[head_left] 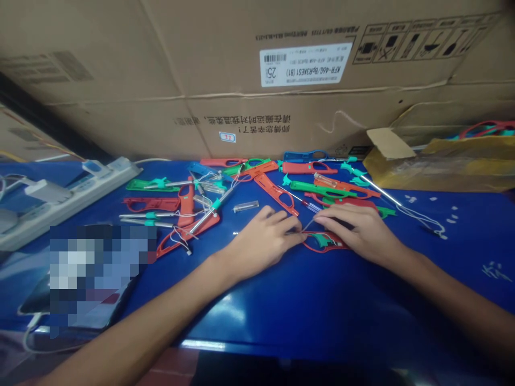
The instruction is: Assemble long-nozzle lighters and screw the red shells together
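Note:
My left hand (267,236) is closed, fingers curled, at the left end of a thin grey wire (309,223). My right hand (358,228) pinches the wire's other end between thumb and fingers. Just below lies a red lighter casing half (311,244) with a looped handle, a green trigger (323,239) sitting in it. Part of that casing is hidden under my right hand. Beyond my fingers is a thin-shafted screwdriver (309,205). Close by are an orange casing half (273,193) and a small clear tank (246,206).
Several casings and metal tubes (209,217) with wires lie at left; more casings (317,187) lie behind my hands. A power strip (76,201) and a pixelated device (92,273) occupy the left side. A large cardboard box (225,64) stands behind; a taped carton (442,166) stands right.

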Action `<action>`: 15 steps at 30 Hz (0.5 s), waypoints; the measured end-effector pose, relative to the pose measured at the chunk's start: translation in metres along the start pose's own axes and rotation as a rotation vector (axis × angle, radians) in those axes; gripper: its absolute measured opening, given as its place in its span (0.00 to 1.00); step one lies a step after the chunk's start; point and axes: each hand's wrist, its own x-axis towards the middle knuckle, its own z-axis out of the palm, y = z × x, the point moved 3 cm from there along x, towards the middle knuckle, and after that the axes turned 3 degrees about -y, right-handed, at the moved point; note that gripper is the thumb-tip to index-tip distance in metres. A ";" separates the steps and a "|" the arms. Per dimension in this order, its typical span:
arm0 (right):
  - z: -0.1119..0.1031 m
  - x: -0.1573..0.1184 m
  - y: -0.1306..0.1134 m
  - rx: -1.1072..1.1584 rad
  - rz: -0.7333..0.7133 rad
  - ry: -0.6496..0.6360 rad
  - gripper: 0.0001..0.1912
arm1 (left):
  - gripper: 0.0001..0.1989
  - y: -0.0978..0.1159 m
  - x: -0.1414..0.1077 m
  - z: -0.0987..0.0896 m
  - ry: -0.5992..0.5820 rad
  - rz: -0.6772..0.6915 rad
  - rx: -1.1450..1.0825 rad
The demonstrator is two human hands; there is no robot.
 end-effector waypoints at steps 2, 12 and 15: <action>0.000 0.001 -0.001 -0.003 -0.018 -0.013 0.09 | 0.16 -0.001 0.000 -0.002 0.005 0.004 0.016; -0.003 0.003 -0.014 0.007 -0.055 -0.028 0.10 | 0.15 -0.006 0.002 -0.005 0.227 -0.279 -0.238; -0.007 0.005 -0.014 -0.068 -0.066 -0.002 0.10 | 0.15 -0.020 0.001 -0.010 0.201 -0.316 -0.191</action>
